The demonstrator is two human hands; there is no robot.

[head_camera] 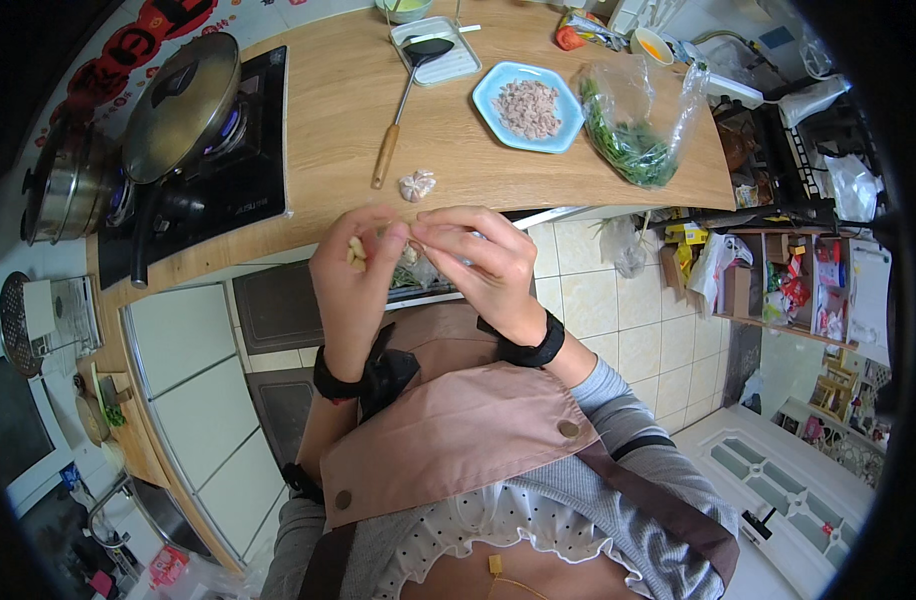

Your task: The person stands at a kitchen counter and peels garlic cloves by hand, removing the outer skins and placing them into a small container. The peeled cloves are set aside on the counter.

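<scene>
My left hand (353,296) is curled around several peeled garlic cloves (357,253). Its thumb and fingertips meet those of my right hand (495,270) just past the counter edge. Between the fingertips, my right hand pinches a small garlic clove (411,253), partly hidden by the fingers. A partly broken garlic bulb (417,185) in pale purple skin rests on the wooden counter (338,97) beyond my hands. Below them, green scraps (405,279) and clear plastic show in an open drawer or bin, mostly covered by my hands.
On the left, a lidded frying pan (180,112) sits over a lit burner of the gas hob (255,150); its handle juts toward me. A wooden-handled spatula (387,154), a blue plate of chopped meat (528,109) and a plastic bag of greens (638,142) occupy the counter.
</scene>
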